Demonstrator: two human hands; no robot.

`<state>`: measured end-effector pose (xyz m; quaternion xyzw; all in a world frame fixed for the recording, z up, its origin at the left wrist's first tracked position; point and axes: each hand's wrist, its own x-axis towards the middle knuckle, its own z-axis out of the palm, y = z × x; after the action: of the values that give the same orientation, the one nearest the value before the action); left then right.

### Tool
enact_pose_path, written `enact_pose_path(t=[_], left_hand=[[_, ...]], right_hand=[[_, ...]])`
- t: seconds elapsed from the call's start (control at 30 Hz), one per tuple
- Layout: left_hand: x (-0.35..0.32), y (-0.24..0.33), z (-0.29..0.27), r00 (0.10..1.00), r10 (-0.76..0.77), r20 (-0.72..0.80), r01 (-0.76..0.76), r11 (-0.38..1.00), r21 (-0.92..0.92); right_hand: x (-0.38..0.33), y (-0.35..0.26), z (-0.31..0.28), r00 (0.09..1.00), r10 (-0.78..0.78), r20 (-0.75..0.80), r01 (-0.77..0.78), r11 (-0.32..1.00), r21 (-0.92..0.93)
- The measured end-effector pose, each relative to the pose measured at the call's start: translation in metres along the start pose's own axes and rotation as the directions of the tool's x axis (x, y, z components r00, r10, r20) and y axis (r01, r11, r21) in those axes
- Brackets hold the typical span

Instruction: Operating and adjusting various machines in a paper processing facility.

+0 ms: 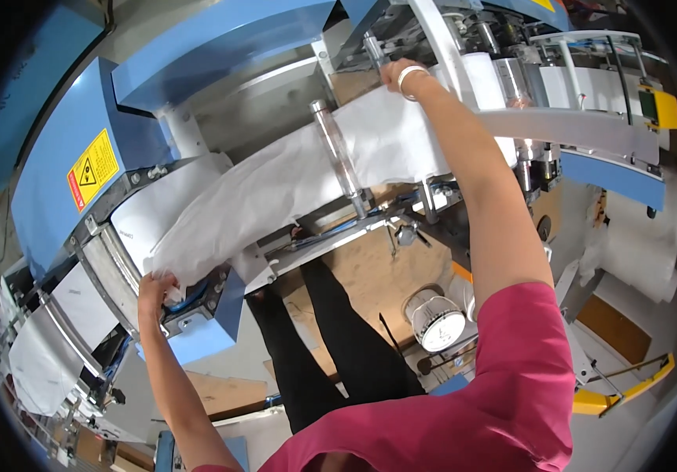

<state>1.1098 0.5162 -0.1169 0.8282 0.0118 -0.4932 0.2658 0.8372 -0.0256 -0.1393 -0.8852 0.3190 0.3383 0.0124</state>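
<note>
A long, crumpled white sheet (252,189) stretches slantwise through a blue machine, from the lower left up to the upper right. At its near left end, my left hand (156,293) is closed on the sheet's edge, beside the machine's corner. Farther off, my right hand (406,76) has its fingers curled over the far edge of the sheet, near the end of a metal bar (374,51); a white bangle circles that wrist. Between my hands a shiny cylindrical roller (334,145) lies across the sheet. My fingertips are partly hidden at both hands.
A blue housing with a yellow warning label (93,169) rises at the left. Metal rollers (515,82) and a grey rail (574,130) stand at the right. Below the frame are a white bucket (433,318) and brown board (378,291). A yellow bar (629,385) lies lower right.
</note>
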Motion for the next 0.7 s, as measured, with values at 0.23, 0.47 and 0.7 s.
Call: enact_pose_path(t=[0.23, 0.47, 0.7], left_hand=[[-0.002, -0.001, -0.011, 0.997, -0.067, 0.047, 0.070, 0.996, -0.063], [0.005, -0.041, -0.022, 0.976, 0.191, -0.105, -0.185, 0.981, 0.066], [-0.020, -0.018, -0.007, 0.937, 0.344, -0.064, -0.350, 0.920, -0.176]], right_hand=[[-0.014, -0.004, 0.010, 0.977, 0.006, -0.211, -0.035, 0.990, -0.136], [-0.057, -0.118, 0.016, 0.870, -0.134, -0.474, 0.222, 0.966, 0.135], [-0.149, -0.347, 0.036, 0.910, -0.320, -0.263, 0.295, 0.054, 0.954]])
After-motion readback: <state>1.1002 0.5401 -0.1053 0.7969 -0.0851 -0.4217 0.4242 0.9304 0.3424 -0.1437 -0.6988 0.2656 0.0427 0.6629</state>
